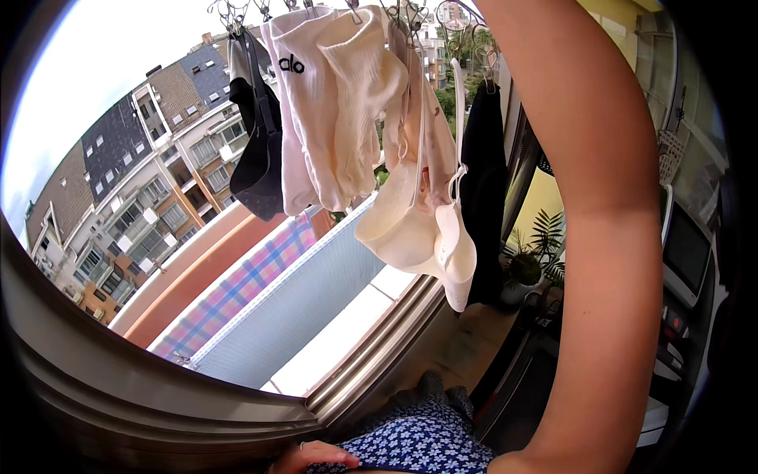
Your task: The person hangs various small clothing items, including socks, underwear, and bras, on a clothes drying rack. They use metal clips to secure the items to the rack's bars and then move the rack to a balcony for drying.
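Note:
My left hand [323, 455], a ring on one finger, is partly visible at the bottom edge beside the blue floral clothing [414, 438] on my body; its grip is unclear. My right arm rises along the right side, its hand out of view above. Before me, metal clips hold white socks [314, 106], one bearing writing, and a cream sock [358, 101]. A cream bra [408, 237] hangs lowest, with beige-pink fabric [435, 136] behind it. On the left hangs a black bra [260, 166]; on the right, a long black garment [482, 195].
The window frame [237, 423] curves along the lower left. Outside hang a light blue textured cloth [290, 296], a plaid cloth [237, 293] and orange fabric [195, 272]. A potted plant [524, 269] stands inside. A dark-screened device [687, 255] is at the right, beyond my arm.

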`<state>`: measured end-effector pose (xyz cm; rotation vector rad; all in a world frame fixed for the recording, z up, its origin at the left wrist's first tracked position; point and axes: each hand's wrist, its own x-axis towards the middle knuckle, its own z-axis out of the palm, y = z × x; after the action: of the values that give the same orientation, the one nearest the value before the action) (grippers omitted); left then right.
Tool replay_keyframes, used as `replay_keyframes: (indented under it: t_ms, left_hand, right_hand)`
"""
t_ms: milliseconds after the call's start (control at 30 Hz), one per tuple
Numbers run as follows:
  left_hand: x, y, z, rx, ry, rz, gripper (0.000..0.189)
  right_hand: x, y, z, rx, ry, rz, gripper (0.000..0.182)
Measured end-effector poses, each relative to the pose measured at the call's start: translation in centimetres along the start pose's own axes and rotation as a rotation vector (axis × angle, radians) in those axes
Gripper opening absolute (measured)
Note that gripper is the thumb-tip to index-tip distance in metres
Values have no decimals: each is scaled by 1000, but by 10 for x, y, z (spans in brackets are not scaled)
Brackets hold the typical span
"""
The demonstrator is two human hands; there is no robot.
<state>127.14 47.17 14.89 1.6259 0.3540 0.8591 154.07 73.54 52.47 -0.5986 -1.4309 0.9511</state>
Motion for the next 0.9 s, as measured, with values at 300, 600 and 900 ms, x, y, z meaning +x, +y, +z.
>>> replay_keyframes:
  t_ms: [300, 600, 900]
  left_hand:
    - [21, -7, 2, -62, 37, -74, 38]
    - [25, -14, 15, 7, 196, -100, 51]
    - [50, -11, 24, -78, 352, -237, 52]
  right_hand:
    - [102, 73, 19, 88, -272, -7, 32]
    - [139, 121, 56, 210, -413, 49, 31]
    - [157, 172, 72, 291, -515, 133, 31]
